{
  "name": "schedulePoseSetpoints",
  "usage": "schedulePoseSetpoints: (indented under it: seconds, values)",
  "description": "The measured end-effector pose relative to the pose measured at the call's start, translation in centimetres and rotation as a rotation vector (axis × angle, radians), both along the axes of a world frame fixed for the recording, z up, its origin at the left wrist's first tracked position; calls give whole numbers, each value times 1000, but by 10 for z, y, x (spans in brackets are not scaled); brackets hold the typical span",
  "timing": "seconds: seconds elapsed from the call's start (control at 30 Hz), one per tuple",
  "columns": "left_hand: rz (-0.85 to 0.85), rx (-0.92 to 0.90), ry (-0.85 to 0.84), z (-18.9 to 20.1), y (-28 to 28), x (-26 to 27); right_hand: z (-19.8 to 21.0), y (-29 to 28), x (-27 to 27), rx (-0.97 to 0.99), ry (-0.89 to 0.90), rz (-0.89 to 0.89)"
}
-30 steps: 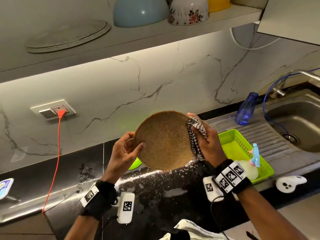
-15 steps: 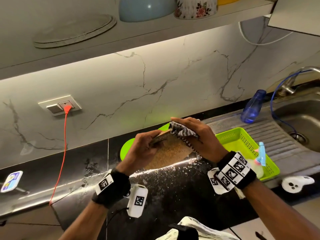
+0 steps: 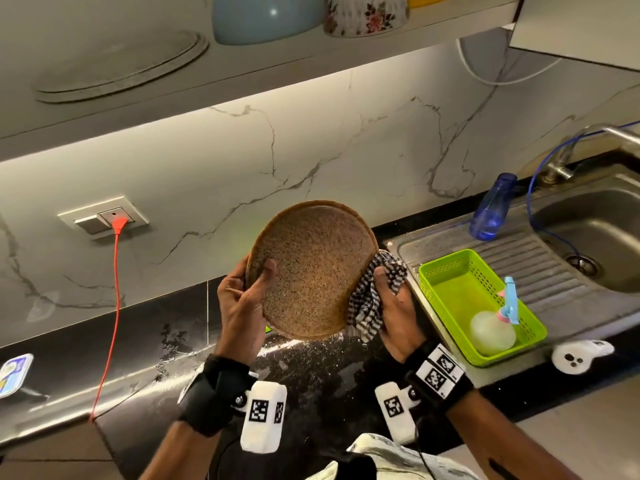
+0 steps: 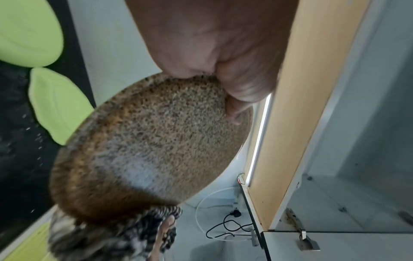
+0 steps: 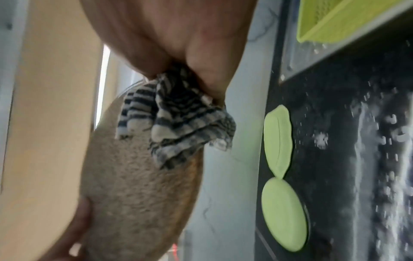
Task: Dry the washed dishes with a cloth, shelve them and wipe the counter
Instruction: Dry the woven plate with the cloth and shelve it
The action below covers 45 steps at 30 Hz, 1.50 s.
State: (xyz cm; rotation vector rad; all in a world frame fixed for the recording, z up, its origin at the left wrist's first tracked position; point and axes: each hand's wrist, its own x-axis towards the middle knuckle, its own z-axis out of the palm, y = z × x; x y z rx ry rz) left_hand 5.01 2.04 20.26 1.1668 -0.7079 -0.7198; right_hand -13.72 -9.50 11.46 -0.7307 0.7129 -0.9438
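A round brown speckled plate (image 3: 311, 268) (image 4: 156, 150) (image 5: 134, 203) is held up on edge above the wet black counter (image 3: 311, 382). My left hand (image 3: 242, 296) grips its left rim, thumb on the face. My right hand (image 3: 394, 306) holds a black-and-white checked cloth (image 3: 370, 299) (image 5: 174, 123) (image 4: 111, 238) against the plate's right rim. A green plate (image 5: 281, 211) (image 4: 55, 104) lies on the counter below, mostly hidden in the head view.
A shelf (image 3: 311, 60) above carries a grey plate (image 3: 121, 67), a blue bowl (image 3: 266, 15) and a floral bowl (image 3: 367, 15). A green basket (image 3: 446, 289) with a spray bottle (image 3: 495, 327) sits on the sink's drainboard (image 3: 540, 258). An orange cable (image 3: 110, 306) hangs from a wall socket.
The plate, tipped nearly flat half a second ago, has been turned upright again facing me. The cloth hand has shifted from the top edge to the right rim.
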Motion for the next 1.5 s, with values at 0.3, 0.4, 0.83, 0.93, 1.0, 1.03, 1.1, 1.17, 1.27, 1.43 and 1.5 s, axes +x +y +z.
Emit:
schedulePoseSetpoints:
  seconds: [0.3, 0.4, 0.83, 0.93, 1.0, 1.03, 1.1, 1.17, 1.27, 1.43, 1.5]
  values:
    - [-232, 303, -464, -8, 12, 36, 45, -51, -34, -906, 480, 115]
    - [-398, 324, -688, 8, 1, 26, 74, -53, -31, -1349, 642, 430]
    - [-336, 217, -731, 13, -10, -8, 72, -53, -35, -1089, 590, 340]
    - [-216, 206, -456, 13, -9, -2, 52, -56, -45, -809, 516, 198]
    - [-132, 179, -283, 14, -9, 1, 35, -51, -50, -634, 481, 112]
    - [-96, 158, -234, 14, -9, 1, 24, -46, -51, -580, 483, 84]
    - [-24, 122, -166, 11, -12, 1, 8, -32, -51, -481, 506, 51]
    - [41, 100, -120, 6, -16, -3, 0, -17, -49, -396, 500, 16]
    - [100, 84, -49, -2, -22, -14, -5, -3, -46, -295, 483, -58]
    - [213, 41, 40, -9, -35, -22, -14, 1, -49, -279, 574, 32]
    - [230, 29, 27, -8, -38, -21, -10, -1, -58, -391, 638, 102]
